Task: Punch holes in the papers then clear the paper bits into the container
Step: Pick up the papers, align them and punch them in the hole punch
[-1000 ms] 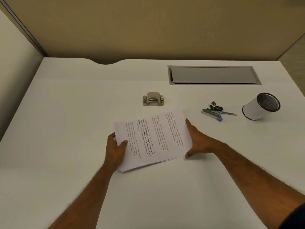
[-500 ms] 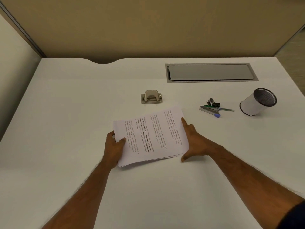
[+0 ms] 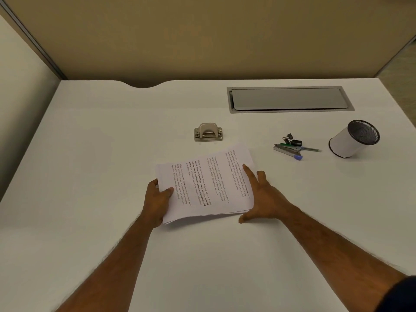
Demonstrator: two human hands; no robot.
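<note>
Since half a second ago little differs. The left hand still pinches the left short edge of the papers, thumb on top and fingers beneath. The stack stays on the white table, just near of the hole punch. Its long axis runs left to right, right end swung farther; the page tops point right. The right hand, fingers straight and now spread wider, presses the right edge. The container sits far right, well apart.

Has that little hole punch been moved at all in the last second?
No. The hole punch keeps the same spot, nearer and left of the grey desk flap.
</note>
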